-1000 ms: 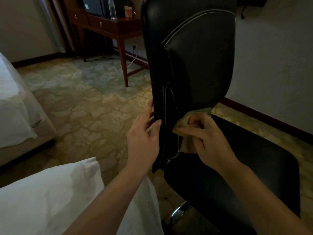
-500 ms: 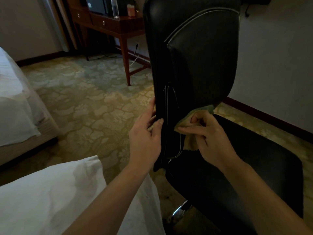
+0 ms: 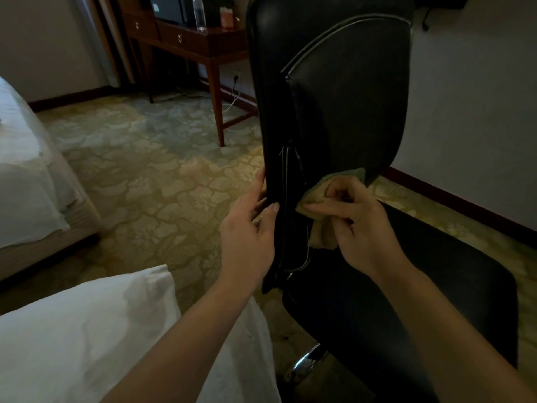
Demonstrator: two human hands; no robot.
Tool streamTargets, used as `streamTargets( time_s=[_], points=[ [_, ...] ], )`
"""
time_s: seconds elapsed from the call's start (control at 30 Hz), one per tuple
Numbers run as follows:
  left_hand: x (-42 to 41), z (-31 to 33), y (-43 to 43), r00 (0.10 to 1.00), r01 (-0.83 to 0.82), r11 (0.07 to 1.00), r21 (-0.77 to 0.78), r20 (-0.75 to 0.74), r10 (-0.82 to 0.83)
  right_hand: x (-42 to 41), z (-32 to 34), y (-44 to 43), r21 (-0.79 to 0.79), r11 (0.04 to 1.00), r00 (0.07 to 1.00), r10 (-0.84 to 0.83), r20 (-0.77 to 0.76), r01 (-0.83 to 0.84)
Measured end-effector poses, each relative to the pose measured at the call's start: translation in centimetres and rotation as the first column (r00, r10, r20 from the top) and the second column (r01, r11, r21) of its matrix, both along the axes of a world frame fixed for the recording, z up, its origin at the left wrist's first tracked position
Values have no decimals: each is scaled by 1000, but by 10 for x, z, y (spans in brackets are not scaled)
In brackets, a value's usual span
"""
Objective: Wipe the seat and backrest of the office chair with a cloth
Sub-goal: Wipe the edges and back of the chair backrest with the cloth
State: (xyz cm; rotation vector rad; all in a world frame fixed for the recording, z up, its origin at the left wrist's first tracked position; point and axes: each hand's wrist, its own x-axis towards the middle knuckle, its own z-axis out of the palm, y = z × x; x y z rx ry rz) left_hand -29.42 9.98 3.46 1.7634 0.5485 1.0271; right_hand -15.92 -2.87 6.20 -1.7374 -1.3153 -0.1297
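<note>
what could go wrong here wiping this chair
The cloth is bunched in the right hand, so little of it meets the backrest and patches may be missed. Its loose end hangs by the trim and could snag. The left hand only pinches the backrest's edge, so the seat might swivel.

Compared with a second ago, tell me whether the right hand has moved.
Yes, slightly: the right hand, gripping the cloth, has crept up the lower backrest, away from the seat.
</note>
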Motion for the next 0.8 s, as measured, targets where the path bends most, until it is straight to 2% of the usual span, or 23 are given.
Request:
streamTargets(
  time_s=[0.13, 0.2, 0.3, 0.43, 0.53, 0.67, 0.8],
  points=[
    [2, -2, 1, 1000, -4, 1000, 1, 3, 4, 2, -20, -15, -156, 987, 990, -10, 137, 32],
    [2, -3, 0, 1000, 7, 1000, -3, 7, -7, 1, -26, -20, -183, 982, 993, -27, 119, 48],
    [1, -2, 0, 1000, 18, 1000, -4, 8, -18, -5, -21, -19, -176, 982, 993, -43, 105, 61],
    [1, -3, 2, 1000, 30, 1000, -4, 7, -30, -12, 0, -9, -43, 996, 987, -66, 146, 73],
    [1, -4, 3, 999, 31, 999, -10, 6, -31, -13, 9, 0, -13, 997, 989, -73, 128, 75],
    [1, -3, 3, 1000, 24, 1000, -11, 4, -24, -8, -4, -3, -87, 994, 979, -53, 195, 71],
    [0, -1, 1, 1000, 10, 1000, -3, 7, -10, -2, -24, -15, -183, 980, 986, -47, 162, 77]
  ],
)
